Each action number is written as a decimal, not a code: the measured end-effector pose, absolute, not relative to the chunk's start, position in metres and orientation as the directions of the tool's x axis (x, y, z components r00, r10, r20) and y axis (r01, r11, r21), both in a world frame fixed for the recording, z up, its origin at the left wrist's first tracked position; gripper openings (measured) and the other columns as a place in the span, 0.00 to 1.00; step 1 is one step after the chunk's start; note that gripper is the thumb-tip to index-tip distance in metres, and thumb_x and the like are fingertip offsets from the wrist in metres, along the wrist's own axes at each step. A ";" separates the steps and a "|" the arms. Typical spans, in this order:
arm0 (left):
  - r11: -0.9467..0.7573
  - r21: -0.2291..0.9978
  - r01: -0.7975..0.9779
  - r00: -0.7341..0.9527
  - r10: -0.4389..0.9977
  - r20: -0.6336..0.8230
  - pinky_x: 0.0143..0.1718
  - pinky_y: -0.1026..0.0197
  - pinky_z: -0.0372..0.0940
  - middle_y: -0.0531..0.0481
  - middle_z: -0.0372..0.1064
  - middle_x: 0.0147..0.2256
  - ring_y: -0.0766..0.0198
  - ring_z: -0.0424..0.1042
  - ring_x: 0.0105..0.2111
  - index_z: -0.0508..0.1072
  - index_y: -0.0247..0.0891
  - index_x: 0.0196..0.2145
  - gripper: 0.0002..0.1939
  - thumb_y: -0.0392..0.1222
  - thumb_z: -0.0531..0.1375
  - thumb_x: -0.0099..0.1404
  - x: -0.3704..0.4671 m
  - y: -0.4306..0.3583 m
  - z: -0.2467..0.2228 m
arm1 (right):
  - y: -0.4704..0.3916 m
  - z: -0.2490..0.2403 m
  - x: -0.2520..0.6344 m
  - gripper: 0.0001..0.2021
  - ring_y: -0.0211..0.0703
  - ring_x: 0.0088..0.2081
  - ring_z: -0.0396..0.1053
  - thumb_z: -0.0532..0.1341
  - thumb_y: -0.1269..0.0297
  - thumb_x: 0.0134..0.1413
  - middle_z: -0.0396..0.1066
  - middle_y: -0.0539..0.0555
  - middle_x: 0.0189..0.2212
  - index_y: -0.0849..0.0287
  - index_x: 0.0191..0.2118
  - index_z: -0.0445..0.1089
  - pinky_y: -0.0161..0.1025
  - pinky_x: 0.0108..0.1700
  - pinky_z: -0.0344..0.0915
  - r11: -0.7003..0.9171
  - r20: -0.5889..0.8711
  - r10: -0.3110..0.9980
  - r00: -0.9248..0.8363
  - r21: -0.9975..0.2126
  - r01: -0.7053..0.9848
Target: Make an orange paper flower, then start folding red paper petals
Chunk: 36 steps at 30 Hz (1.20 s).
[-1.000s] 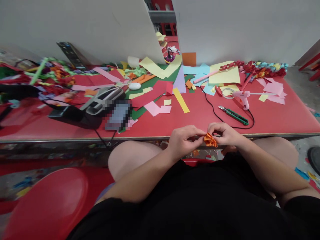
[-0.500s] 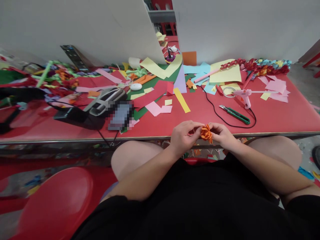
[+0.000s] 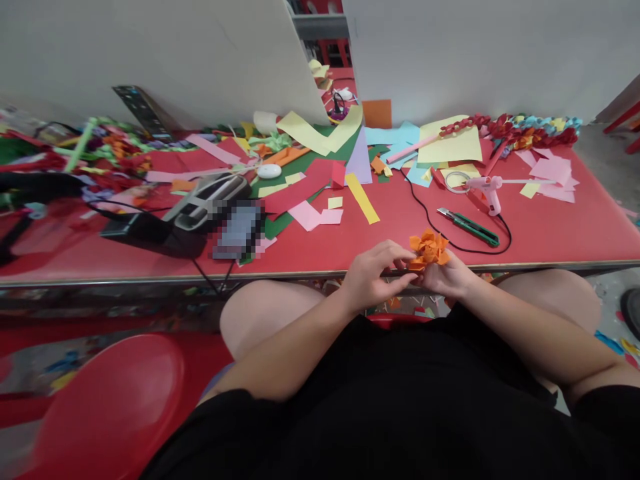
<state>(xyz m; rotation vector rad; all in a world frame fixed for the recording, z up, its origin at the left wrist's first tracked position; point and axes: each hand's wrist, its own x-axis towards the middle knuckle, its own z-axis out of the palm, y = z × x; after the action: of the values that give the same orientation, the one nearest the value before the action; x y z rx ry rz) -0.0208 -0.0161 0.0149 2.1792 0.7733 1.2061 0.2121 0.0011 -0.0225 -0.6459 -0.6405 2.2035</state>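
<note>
Orange paper flower (image 3: 429,248) raised, near cutter (image 3: 468,227)

Both forearms reach forward from the lap and meet at the middle, bare to the elbow. The left hand (image 3: 373,275) is loosely curled, palm turned inward, its fingers (image 3: 400,252) stretched toward the other hand. The right hand (image 3: 447,275) sits just beside it, fingers pinched upward and closed, knuckles facing the body.
</note>
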 end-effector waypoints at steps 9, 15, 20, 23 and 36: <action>-0.786 0.434 0.440 0.480 0.615 0.626 0.43 0.60 0.78 0.46 0.85 0.48 0.60 0.86 0.46 0.84 0.47 0.53 0.08 0.44 0.69 0.78 -0.026 -0.014 0.013 | -0.010 -0.027 0.200 0.08 0.38 0.29 0.64 0.73 0.59 0.58 0.75 0.46 0.32 0.52 0.40 0.76 0.39 0.38 0.72 -0.707 -0.343 0.703 -0.623 -0.431 -0.561; -0.829 0.271 0.489 0.539 0.531 0.654 0.43 0.58 0.75 0.50 0.89 0.47 0.59 0.87 0.45 0.84 0.49 0.54 0.08 0.45 0.68 0.79 -0.032 -0.013 0.012 | -0.017 -0.022 0.194 0.05 0.38 0.29 0.60 0.70 0.61 0.60 0.74 0.46 0.32 0.53 0.39 0.75 0.39 0.38 0.68 -0.700 -0.369 0.714 -0.595 -0.389 -0.600; -0.852 0.202 0.482 0.590 0.486 0.645 0.37 0.58 0.67 0.50 0.88 0.44 0.60 0.84 0.38 0.85 0.51 0.52 0.07 0.46 0.68 0.79 -0.038 -0.007 0.015 | -0.023 -0.018 0.189 0.06 0.37 0.31 0.64 0.71 0.63 0.56 0.77 0.47 0.34 0.55 0.38 0.76 0.37 0.37 0.67 -0.728 -0.412 0.679 -0.607 -0.275 -0.628; -0.865 0.225 0.449 0.612 0.481 0.627 0.35 0.58 0.64 0.51 0.88 0.44 0.62 0.81 0.35 0.85 0.53 0.51 0.06 0.47 0.68 0.78 -0.042 -0.003 0.016 | -0.026 -0.017 0.187 0.07 0.37 0.31 0.65 0.72 0.63 0.56 0.78 0.48 0.35 0.55 0.39 0.76 0.36 0.37 0.67 -0.741 -0.395 0.667 -0.632 -0.262 -0.619; -0.908 0.176 0.381 0.640 0.396 0.658 0.39 0.58 0.68 0.53 0.89 0.47 0.62 0.83 0.38 0.84 0.55 0.55 0.10 0.44 0.66 0.81 -0.046 0.002 0.015 | -0.025 -0.016 0.188 0.07 0.37 0.31 0.63 0.71 0.63 0.57 0.74 0.47 0.33 0.55 0.40 0.74 0.36 0.37 0.66 -0.720 -0.376 0.689 -0.619 -0.263 -0.642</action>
<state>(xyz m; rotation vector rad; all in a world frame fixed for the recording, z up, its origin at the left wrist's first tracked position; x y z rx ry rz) -0.0461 0.0024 0.0150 2.8256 0.6691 1.1416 0.1876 -0.0246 -0.0163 -0.5916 -0.1318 2.3039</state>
